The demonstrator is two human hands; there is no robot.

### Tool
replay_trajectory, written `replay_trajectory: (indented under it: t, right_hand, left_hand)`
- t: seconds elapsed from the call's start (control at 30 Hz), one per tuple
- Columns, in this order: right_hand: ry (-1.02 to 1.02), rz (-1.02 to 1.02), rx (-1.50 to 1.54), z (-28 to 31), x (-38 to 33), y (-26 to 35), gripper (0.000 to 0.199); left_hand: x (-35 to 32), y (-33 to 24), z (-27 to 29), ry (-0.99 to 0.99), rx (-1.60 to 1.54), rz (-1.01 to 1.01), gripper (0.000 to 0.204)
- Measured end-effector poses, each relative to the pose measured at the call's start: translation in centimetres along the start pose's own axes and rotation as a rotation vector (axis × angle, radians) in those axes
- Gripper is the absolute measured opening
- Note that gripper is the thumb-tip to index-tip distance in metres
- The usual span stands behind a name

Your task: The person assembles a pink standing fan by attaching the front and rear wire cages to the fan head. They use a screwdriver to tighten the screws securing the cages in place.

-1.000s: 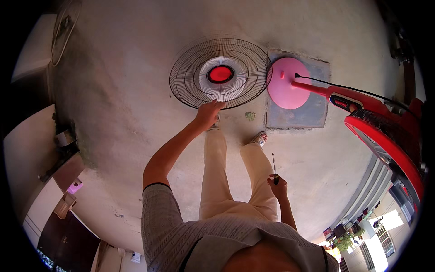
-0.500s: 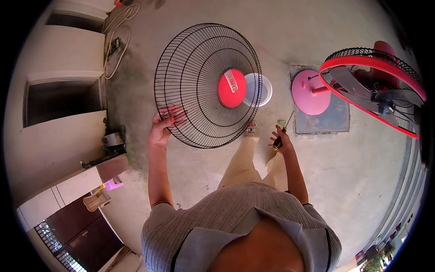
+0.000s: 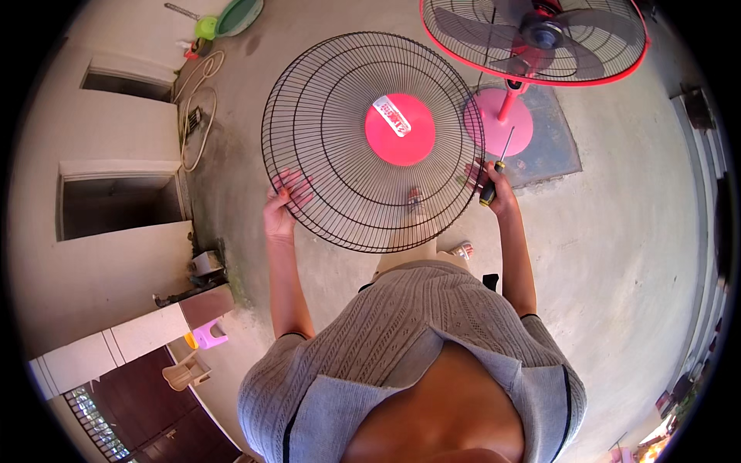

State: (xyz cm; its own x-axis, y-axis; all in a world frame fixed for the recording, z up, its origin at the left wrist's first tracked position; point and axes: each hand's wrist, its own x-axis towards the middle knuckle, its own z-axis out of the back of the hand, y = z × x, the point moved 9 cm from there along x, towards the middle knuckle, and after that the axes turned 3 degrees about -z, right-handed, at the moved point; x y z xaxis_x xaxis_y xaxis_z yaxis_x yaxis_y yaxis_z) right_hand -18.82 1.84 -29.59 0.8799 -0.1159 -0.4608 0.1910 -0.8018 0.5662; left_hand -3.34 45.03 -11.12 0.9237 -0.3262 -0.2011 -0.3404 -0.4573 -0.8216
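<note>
A round black wire fan grille (image 3: pixel 340 147) with a pink-red centre cap (image 3: pixel 409 143) is held up in front of me. My left hand (image 3: pixel 281 210) is closed on its lower left rim, fingers behind the wires. In my right hand (image 3: pixel 503 194) is a screwdriver (image 3: pixel 491 187), black and yellow in the handle, its metal shaft pointing up and away. That hand is also at the grille's right rim, some fingers behind the wires. Beyond, at the upper right, stands a pink-red pedestal fan (image 3: pixel 542 35) with its dark blades uncovered and a round pink base (image 3: pixel 521 139).
The fan base rests on a grey square slab (image 3: pixel 559 150) set in the concrete floor (image 3: pixel 610 255). A pale hose (image 3: pixel 208 85) lies by the left wall. Further off are a green basin (image 3: pixel 238 17), a pink stool (image 3: pixel 210 333) and a beige chair (image 3: pixel 185 373).
The right hand, with the screwdriver, has moved up to the grille's right rim. My view has turned right, so the pedestal fan now appears further left and higher. The grille faces me more squarely.
</note>
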Motion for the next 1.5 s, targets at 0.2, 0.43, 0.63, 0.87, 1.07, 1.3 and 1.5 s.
replay_trajectory:
  t: [0.2, 0.43, 0.63, 0.87, 1.07, 1.3, 1.5]
  right_hand:
    - [-0.604, 0.403, -0.681, 4.8, -14.0, 7.2, 0.052]
    - [-0.518, 1.273, -1.611, -16.6, -34.9, 22.1, 0.047]
    - [-0.334, 0.63, -1.443, -12.9, -32.9, 19.3, 0.027]
    - [-0.488, 0.661, -1.167, -6.8, -29.7, 22.2, 0.018]
    - [-0.42, 0.759, -1.084, -10.3, -28.6, 33.1, 0.017]
    - [-0.436, 0.751, -1.172, -13.8, -24.4, 44.7, 0.015]
    - [-0.489, 0.775, -1.137, -14.3, -20.9, 48.2, 0.014]
  left_hand:
    - [-2.8, -3.8, -15.1, 0.589, 0.285, 0.099, 0.048]
    - [-9.3, 5.8, -37.9, 1.404, 0.919, 0.299, 0.035]
    - [-9.8, 12.6, -41.4, 1.598, 0.944, 0.444, 0.034]
    - [-4.8, 4.8, -43.9, 1.153, 1.063, -0.446, 0.044]
    - [15.7, 14.9, -15.7, -0.181, 0.332, -0.132, 0.059]
    - [19.3, 40.9, -25.9, -0.061, -0.448, 0.754, 0.074]
    - [25.7, 43.4, -31.6, -0.227, -0.734, 0.651, 0.068]
